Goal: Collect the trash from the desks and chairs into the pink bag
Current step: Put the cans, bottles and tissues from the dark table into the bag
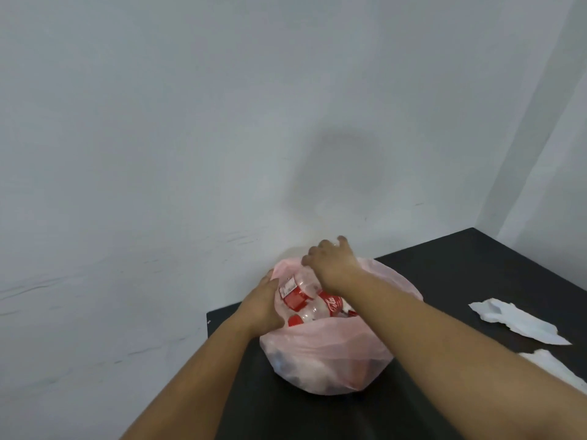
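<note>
Head view: left hand [263, 308] fingers curl round the near-left rim of the pink bag [327, 354], gripping it. Right hand [330, 265] fingers bend over the far rim and the top of a clear bottle [305, 282]; whether they clamp anything cannot be told. Red labels show white script, "Cola" on one [332, 304]; the other label's print is unreadable. The bottle under the right hand leans with its long axis running near to far. A red cap [294, 320] sits at the near rim. The bag is translucent, bulging, mouth upward, on the black desk [476, 274] by the wall. Crumpled white paper [514, 319] lies well to its right.
</note>
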The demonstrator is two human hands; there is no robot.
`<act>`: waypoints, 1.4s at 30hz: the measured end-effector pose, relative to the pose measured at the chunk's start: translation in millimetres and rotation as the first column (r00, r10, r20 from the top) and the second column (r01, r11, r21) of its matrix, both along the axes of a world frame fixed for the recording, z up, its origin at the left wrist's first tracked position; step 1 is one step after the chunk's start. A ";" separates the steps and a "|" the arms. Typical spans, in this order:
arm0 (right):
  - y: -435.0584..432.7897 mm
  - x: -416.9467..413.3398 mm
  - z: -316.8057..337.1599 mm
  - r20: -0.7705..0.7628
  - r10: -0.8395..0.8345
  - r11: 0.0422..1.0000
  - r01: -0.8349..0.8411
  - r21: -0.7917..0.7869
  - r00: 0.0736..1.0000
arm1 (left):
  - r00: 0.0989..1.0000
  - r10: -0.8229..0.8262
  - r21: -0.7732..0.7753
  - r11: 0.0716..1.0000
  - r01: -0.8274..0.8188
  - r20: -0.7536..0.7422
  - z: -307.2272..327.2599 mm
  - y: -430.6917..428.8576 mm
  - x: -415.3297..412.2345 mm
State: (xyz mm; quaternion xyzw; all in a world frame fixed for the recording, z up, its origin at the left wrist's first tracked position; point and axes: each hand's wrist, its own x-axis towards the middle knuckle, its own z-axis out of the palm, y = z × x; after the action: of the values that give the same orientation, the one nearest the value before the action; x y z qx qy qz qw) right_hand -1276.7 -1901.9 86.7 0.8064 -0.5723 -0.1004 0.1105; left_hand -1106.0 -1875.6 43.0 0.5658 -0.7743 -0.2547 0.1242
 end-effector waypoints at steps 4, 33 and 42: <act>-2.4 6.8 -39.4 0.007 0.062 0.998 -0.062 -0.015 0.998 | 1.000 0.014 -0.008 1.000 -0.014 -0.022 -9.5 -1.0 5.7; 56.1 -153.5 -51.6 0.641 -0.652 0.720 0.596 0.355 0.405 | 0.987 -0.013 0.021 1.000 0.010 0.159 -2.8 -19.4 -46.1; 91.3 -228.7 -50.9 0.657 -0.661 0.732 0.503 0.460 0.362 | 0.899 0.108 -0.202 0.979 -0.022 0.423 17.3 -17.7 -144.1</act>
State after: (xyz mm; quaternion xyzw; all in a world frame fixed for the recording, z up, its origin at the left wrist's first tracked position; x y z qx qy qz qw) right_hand -1505.3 -1810.6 35.8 0.5125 -0.7950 0.1812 -0.2693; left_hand -1250.1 -1893.3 60.3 0.6193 -0.7839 -0.0425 0.0120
